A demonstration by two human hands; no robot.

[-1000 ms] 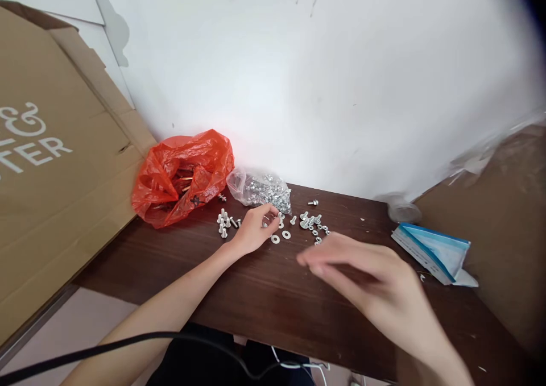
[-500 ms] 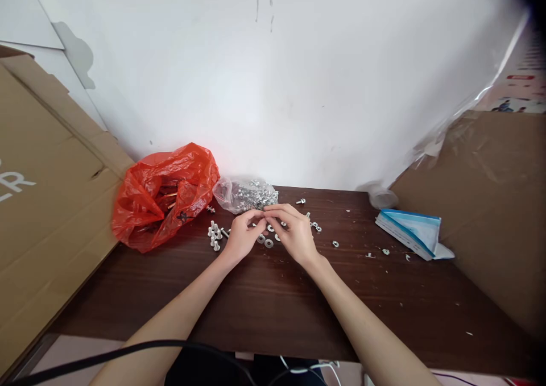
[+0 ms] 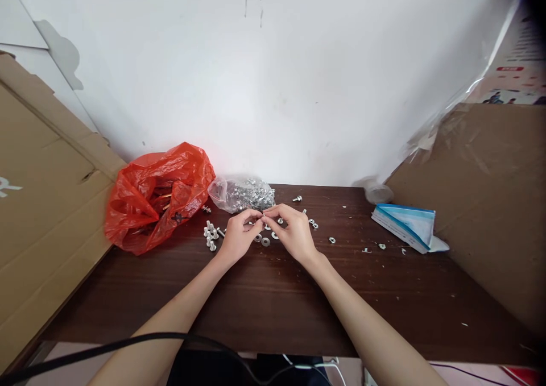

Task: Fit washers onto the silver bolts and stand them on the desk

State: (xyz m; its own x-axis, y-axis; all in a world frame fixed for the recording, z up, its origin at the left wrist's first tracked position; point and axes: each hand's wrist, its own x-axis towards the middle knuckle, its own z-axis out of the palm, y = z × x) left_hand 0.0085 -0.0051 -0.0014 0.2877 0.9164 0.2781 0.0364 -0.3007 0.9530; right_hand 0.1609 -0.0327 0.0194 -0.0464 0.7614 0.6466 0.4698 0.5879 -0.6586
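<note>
My left hand (image 3: 241, 233) and my right hand (image 3: 292, 230) meet at the fingertips above the dark wooden table (image 3: 264, 295). Both pinch at something tiny and pale between them, too small and too covered to name. Just beneath the fingers lie several flat washers (image 3: 265, 241). A group of bolts (image 3: 210, 235) stands mostly head down to the left of my left hand. Right of my right hand are a few nuts (image 3: 313, 224), one more nut (image 3: 332, 240) farther right, and a bolt (image 3: 297, 199) lying behind.
A red plastic bag (image 3: 160, 198) with copper-coloured pieces sits at left, beside a clear bag (image 3: 245, 194) of small metal parts. A blue-and-white packet (image 3: 405, 227) lies at right. Cardboard (image 3: 46, 204) walls the left side, another cardboard box (image 3: 482, 204) the right. A black cable (image 3: 128, 340) crosses in front.
The view has shifted slightly to the right. My hands stay together at the fingertips; the right fingers have lifted and bent a little, opening a small gap below them.
</note>
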